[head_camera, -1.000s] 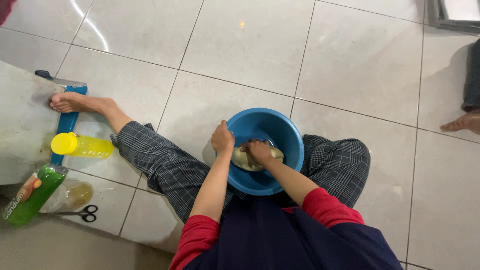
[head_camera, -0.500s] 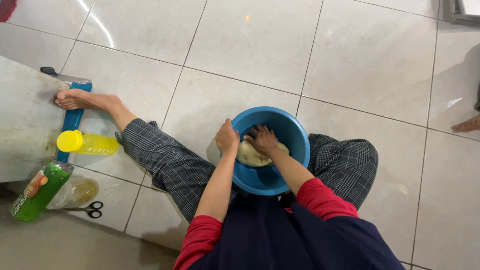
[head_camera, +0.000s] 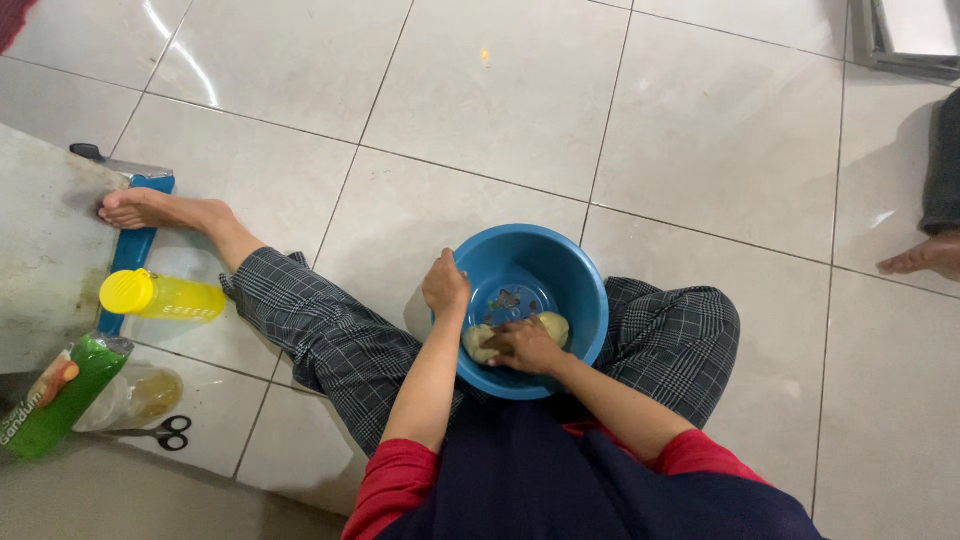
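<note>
Yellow dough (head_camera: 552, 326) lies in the blue bowl (head_camera: 570, 270), under the bent fingers of the right hand (head_camera: 525, 346). The left hand (head_camera: 446, 287) grips the bowl's rim.

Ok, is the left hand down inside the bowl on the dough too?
No, the left hand grips the rim of the blue bowl, while only the right hand presses the dough.

Floor (head_camera: 700, 130) was glossy off-white square tile with thin dark grout lines. Sitting on it on my feed: a round blue plastic basin (head_camera: 575, 285), a clear bottle with a yellow cap (head_camera: 160, 297) lying on its side, a green plastic packet (head_camera: 55, 400), black-handled scissors (head_camera: 165, 433) and a pale worn board (head_camera: 45, 260).
</note>
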